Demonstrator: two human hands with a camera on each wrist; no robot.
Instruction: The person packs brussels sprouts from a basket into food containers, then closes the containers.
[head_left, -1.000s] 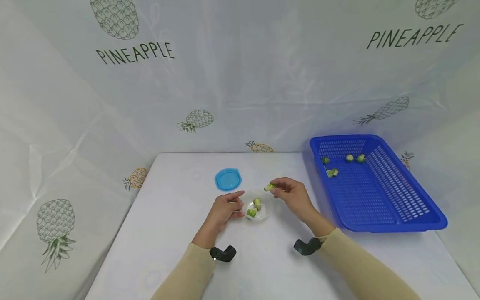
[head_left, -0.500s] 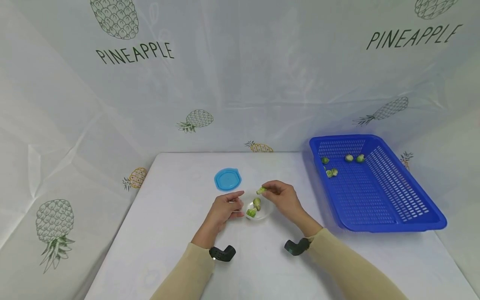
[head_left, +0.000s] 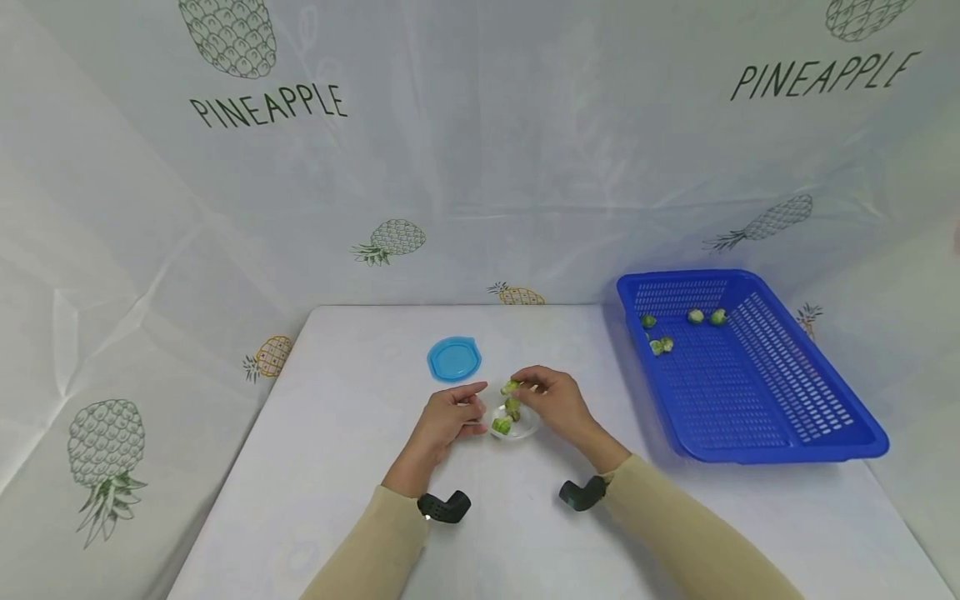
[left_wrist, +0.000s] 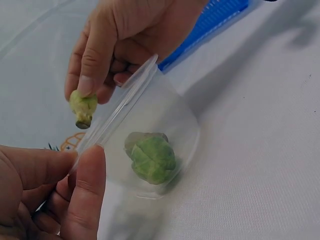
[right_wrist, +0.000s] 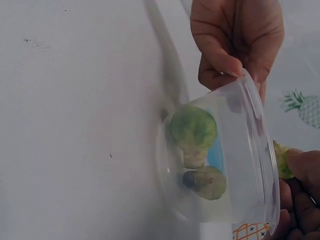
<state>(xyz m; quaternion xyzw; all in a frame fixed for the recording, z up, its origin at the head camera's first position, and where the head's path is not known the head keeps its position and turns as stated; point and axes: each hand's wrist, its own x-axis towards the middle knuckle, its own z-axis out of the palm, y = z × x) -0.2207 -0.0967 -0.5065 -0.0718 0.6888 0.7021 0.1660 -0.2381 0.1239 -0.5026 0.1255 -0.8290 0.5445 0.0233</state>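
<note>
A clear plastic bowl (head_left: 527, 427) stands on the white table, with two Brussels sprouts (right_wrist: 193, 131) inside it. My left hand (head_left: 447, 419) holds the bowl's rim, thumb and fingers pinching it on the left side. Over the bowl's opening, my right hand (head_left: 557, 404) pinches a small Brussels sprout (left_wrist: 83, 106) between thumb and fingers, its cut stem pointing down in the left wrist view. The blue lid (head_left: 454, 359) lies flat on the table just behind the left hand.
To the right sits a blue perforated basket (head_left: 720, 408) with several Brussels sprouts (head_left: 696, 316) near its far and left sides. A white pineapple-print sheet (head_left: 480, 167) hangs behind the table.
My right hand has moved left with its sprout, from the bowl's right edge to above the bowl. The left hand stays at the rim.
</note>
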